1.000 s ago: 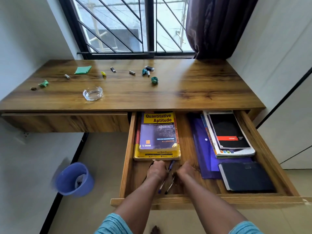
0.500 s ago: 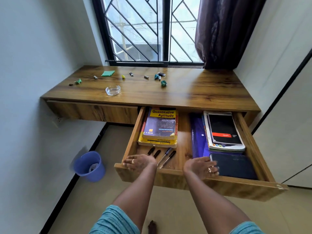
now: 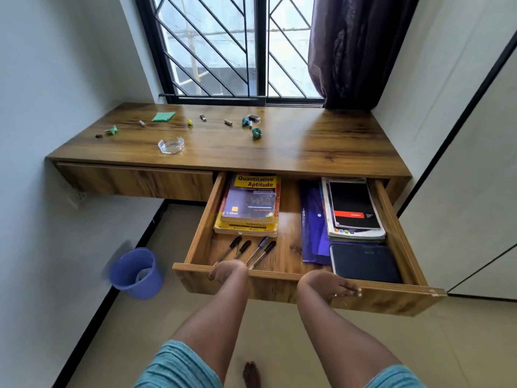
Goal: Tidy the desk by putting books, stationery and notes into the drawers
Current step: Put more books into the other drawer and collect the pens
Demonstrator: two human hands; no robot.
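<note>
The right-hand drawer (image 3: 279, 291) of the wooden desk (image 3: 321, 147) stands pulled out. Inside lie a yellow "Quantitative Aptitude" book stack (image 3: 250, 204), several pens (image 3: 253, 249), a purple folder (image 3: 312, 225), a pile of notebooks (image 3: 354, 208) and a dark diary (image 3: 363, 263). My left hand (image 3: 226, 271) rests over the drawer's front edge, just in front of the pens. My right hand (image 3: 330, 284) lies flat on the front panel with fingers spread toward the right. Neither hand holds anything.
On the desk top sit a green note pad (image 3: 163, 116), crumpled green papers (image 3: 257, 133), a glass ashtray (image 3: 171, 145) and several small bits. The left drawer (image 3: 134, 180) is closed. A blue bin (image 3: 135, 273) stands on the floor at left.
Both hands left the pens inside the drawer and came back to its front edge. My view pulled back and up from the desk.
</note>
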